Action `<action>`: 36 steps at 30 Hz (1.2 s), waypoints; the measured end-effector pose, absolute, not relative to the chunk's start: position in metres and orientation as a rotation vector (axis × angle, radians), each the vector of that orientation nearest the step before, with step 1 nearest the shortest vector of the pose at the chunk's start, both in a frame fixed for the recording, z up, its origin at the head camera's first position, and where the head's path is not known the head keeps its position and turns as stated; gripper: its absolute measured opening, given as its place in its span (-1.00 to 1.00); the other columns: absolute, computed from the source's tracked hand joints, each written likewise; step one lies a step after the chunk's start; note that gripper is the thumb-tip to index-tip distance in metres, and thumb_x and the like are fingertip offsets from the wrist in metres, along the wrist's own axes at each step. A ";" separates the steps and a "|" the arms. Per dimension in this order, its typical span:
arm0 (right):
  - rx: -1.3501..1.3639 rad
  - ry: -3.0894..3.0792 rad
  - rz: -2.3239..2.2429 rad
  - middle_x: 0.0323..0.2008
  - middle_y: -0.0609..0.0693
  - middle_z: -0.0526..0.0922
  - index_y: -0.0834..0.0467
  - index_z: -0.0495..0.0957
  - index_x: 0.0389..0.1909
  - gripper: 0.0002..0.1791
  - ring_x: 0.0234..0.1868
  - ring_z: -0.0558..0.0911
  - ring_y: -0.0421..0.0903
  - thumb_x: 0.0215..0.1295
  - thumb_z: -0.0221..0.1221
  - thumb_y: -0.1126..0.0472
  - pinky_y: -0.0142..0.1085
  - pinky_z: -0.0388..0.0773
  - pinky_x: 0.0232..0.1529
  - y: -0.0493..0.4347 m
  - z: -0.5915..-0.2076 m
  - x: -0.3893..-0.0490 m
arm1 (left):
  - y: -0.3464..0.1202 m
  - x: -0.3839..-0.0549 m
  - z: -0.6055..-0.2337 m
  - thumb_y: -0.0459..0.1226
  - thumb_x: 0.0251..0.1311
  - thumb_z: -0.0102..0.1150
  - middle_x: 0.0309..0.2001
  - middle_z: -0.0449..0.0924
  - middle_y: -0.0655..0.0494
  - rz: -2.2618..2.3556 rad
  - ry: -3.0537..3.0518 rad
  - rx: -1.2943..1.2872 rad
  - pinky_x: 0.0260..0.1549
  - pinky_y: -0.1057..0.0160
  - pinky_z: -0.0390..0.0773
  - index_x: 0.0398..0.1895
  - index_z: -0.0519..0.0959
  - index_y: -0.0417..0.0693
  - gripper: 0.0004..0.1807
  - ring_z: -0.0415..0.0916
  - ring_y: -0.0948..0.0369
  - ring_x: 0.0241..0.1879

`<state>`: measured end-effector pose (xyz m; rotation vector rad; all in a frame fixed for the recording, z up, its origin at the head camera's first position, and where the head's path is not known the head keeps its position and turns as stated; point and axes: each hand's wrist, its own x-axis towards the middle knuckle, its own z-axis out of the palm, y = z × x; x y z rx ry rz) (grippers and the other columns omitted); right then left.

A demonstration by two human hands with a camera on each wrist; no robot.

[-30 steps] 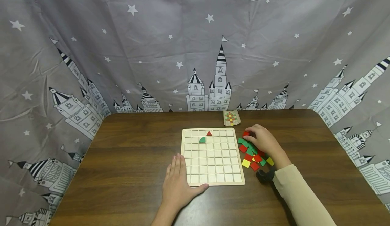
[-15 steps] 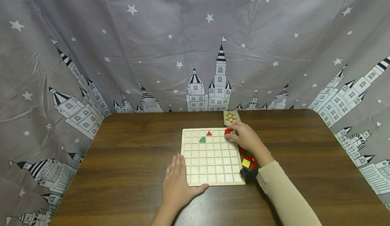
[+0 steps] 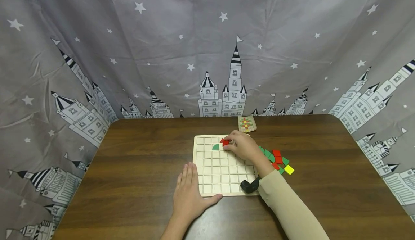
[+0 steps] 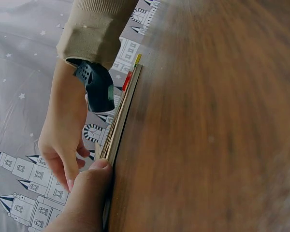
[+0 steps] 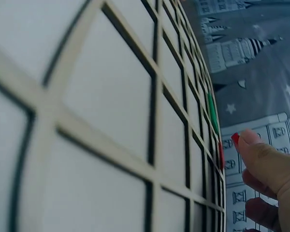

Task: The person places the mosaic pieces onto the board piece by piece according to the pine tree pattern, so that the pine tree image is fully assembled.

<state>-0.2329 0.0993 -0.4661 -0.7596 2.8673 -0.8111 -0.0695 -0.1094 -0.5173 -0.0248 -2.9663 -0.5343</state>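
Note:
A pale wooden grid board (image 3: pixel 216 171) lies on the table. A green quarter-circle tile (image 3: pixel 215 147) and a red triangle tile (image 3: pixel 222 140) sit in cells of its two far rows. My right hand (image 3: pixel 244 145) pinches a red square tile (image 3: pixel 225 143) between thumb and fingers over the second row, just nearer than the triangle. In the right wrist view only a red corner (image 5: pixel 235 139) of that tile shows at the thumb tip. My left hand (image 3: pixel 189 193) rests along the board's left edge with straight fingers, its thumb against the near edge.
Right of the board lies a loose pile of red, green and yellow tiles (image 3: pixel 276 159), partly hidden by the right forearm. A pattern card (image 3: pixel 247 124) sits behind the board. A black wrist camera (image 3: pixel 250 186) hangs over the board's near right corner.
My right hand has carried the red square tile leftward from the pile, across the board's far right part, to beside the red triangle. The left hand has stayed in place.

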 end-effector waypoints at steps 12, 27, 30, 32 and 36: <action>-0.819 2.914 -0.734 -0.14 -0.14 0.59 -0.03 0.69 0.03 -0.67 -0.18 0.59 -0.17 0.26 0.33 0.01 -0.22 0.58 -0.14 0.090 -0.474 -0.233 | -0.110 -0.072 -0.518 0.67 -0.31 0.01 0.58 -0.06 -0.19 -0.536 -2.961 -0.026 0.51 -0.06 0.06 0.55 -0.01 -0.29 0.54 -0.11 -0.04 0.59; -0.797 2.882 -0.784 -0.18 -0.15 0.57 0.00 0.69 0.03 -0.66 -0.24 0.55 -0.20 0.27 0.32 0.00 -0.27 0.55 -0.14 0.089 -0.480 -0.235 | -0.109 -0.070 -0.518 0.67 -0.31 0.03 0.57 -0.05 -0.21 -0.542 -2.962 -0.027 0.51 -0.06 0.06 0.55 0.01 -0.30 0.54 -0.10 -0.06 0.58; -0.785 2.866 -0.812 -0.18 -0.15 0.57 0.01 0.69 0.03 -0.66 -0.23 0.55 -0.20 0.27 0.32 0.01 -0.26 0.55 -0.12 0.090 -0.481 -0.234 | -0.109 -0.070 -0.518 0.67 -0.31 0.02 0.57 -0.06 -0.20 -0.545 -2.963 -0.028 0.51 -0.06 0.06 0.55 0.01 -0.30 0.54 -0.10 -0.06 0.58; -0.794 2.862 -0.815 -0.17 -0.15 0.58 0.02 0.69 0.03 -0.67 -0.23 0.55 -0.20 0.28 0.32 0.01 -0.26 0.55 -0.12 0.090 -0.481 -0.234 | -0.109 -0.071 -0.518 0.67 -0.31 0.03 0.57 -0.06 -0.21 -0.545 -2.961 -0.028 0.51 -0.06 0.06 0.55 0.00 -0.30 0.54 -0.11 -0.05 0.58; -0.824 2.860 -0.801 -0.17 -0.13 0.59 0.02 0.69 0.02 -0.67 -0.24 0.55 -0.19 0.27 0.32 0.02 -0.26 0.54 -0.14 0.090 -0.480 -0.234 | -0.108 -0.071 -0.518 0.66 -0.31 0.04 0.57 -0.05 -0.21 -0.540 -2.953 -0.031 0.51 -0.07 0.07 0.55 0.01 -0.30 0.53 -0.10 -0.06 0.58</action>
